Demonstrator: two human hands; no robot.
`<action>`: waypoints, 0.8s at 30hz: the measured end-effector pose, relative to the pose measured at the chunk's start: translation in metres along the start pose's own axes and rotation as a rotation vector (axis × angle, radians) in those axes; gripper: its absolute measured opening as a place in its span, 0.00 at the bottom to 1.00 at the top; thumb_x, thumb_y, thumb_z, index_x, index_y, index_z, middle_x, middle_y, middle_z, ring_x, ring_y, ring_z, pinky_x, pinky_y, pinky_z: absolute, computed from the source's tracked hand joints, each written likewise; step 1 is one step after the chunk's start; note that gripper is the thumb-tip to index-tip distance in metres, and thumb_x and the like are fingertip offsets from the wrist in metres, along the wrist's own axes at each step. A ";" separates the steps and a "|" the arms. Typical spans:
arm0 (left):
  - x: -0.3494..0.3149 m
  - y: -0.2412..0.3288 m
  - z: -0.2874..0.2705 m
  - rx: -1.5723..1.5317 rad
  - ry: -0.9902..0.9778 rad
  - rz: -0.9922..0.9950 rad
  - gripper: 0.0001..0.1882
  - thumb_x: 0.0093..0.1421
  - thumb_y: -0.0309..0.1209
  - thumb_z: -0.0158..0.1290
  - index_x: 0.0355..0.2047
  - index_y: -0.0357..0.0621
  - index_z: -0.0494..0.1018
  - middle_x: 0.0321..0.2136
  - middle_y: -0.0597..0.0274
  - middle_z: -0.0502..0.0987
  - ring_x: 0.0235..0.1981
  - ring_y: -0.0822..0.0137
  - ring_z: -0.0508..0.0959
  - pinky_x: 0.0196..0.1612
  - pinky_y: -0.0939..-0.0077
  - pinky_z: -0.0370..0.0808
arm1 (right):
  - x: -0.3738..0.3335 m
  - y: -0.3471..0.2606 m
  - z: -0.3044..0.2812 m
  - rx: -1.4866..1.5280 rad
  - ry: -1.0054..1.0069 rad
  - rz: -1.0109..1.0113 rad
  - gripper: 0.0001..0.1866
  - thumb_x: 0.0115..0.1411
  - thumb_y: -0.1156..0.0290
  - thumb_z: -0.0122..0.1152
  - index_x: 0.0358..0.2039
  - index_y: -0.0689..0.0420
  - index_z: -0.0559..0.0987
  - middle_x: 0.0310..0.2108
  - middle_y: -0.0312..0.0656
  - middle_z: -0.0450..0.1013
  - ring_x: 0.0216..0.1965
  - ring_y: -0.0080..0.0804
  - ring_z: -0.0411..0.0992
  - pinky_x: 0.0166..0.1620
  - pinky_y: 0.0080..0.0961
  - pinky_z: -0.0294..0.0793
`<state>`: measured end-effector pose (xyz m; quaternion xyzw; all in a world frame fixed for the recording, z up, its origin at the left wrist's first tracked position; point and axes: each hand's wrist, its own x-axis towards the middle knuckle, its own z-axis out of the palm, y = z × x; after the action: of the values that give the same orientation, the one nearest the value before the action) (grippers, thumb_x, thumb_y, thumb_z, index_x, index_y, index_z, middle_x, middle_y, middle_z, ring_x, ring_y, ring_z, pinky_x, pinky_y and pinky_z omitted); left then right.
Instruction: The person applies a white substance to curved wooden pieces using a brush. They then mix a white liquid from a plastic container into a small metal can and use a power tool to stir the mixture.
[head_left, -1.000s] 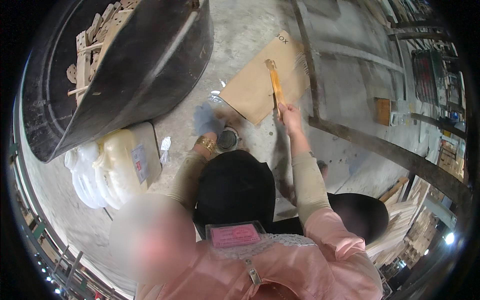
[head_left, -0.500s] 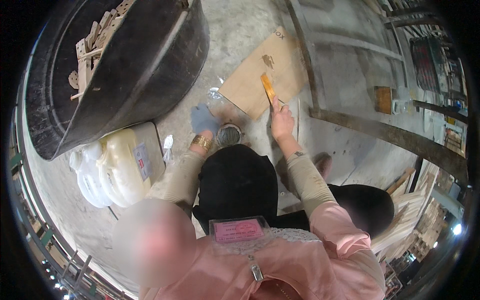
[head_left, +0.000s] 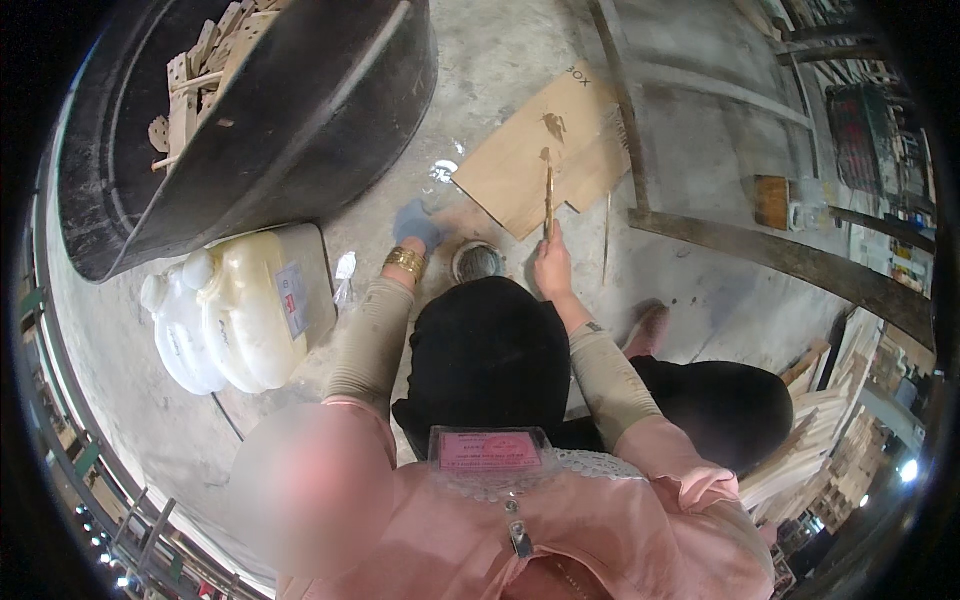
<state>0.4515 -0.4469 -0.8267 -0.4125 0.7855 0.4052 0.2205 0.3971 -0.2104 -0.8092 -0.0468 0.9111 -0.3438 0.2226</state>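
Observation:
My right hand [head_left: 553, 268] is closed round one end of a thin, flat orange-brown stick [head_left: 549, 195], turned edge-on. Its far tip reaches a brown smear on a flat piece of cardboard [head_left: 505, 190] lying on the floor; contact at the tip is hard to make out. My left hand [head_left: 418, 224], in a blue-grey glove, is low over the floor, left of a round tin [head_left: 478, 262] with dark grey stuff inside. The glove's fingers are too small and blurred to read. My knee in black cloth hides the floor just below the tin.
A big black tub [head_left: 300, 130] with wooden pieces [head_left: 185, 110] stands at upper left. Below it are whitish plastic jugs [head_left: 250, 310] and a crumpled clear wrapper [head_left: 344, 275]. A dark metal frame [head_left: 780, 255] runs along the right, with stacked wood [head_left: 820, 430] beyond it.
My right hand has drawn slightly back toward me, and the stick has turned from its broad face to its edge. The whole view has shifted a little. The left hand stays beside the tin.

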 end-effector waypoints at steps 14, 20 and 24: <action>-0.057 0.076 -0.123 -0.174 0.429 0.809 0.13 0.52 0.31 0.50 0.37 0.39 0.71 0.29 0.52 0.74 0.33 0.59 0.75 0.37 0.72 0.70 | 0.014 -0.019 -0.064 -0.637 0.120 -0.086 0.24 0.60 0.59 0.45 0.57 0.46 0.61 0.34 0.47 0.62 0.38 0.43 0.65 0.39 0.39 0.69; -0.020 0.121 -0.096 -0.293 0.332 0.721 0.14 0.51 0.31 0.50 0.37 0.38 0.71 0.31 0.48 0.74 0.32 0.57 0.75 0.38 0.70 0.71 | 0.005 -0.030 -0.070 -0.597 0.087 -0.065 0.24 0.59 0.58 0.45 0.56 0.47 0.61 0.37 0.48 0.63 0.39 0.43 0.67 0.39 0.36 0.70; 0.029 0.112 -0.072 0.081 0.383 0.779 0.16 0.49 0.30 0.53 0.39 0.37 0.68 0.28 0.59 0.74 0.27 0.73 0.73 0.32 0.76 0.73 | 0.002 -0.034 -0.076 -0.623 -0.028 0.007 0.23 0.59 0.57 0.46 0.55 0.46 0.62 0.39 0.50 0.65 0.37 0.46 0.70 0.38 0.38 0.71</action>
<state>0.3419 -0.4826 -0.7539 -0.1440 0.9244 0.3434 -0.0825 0.3599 -0.1908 -0.7378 -0.1142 0.9696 -0.0465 0.2112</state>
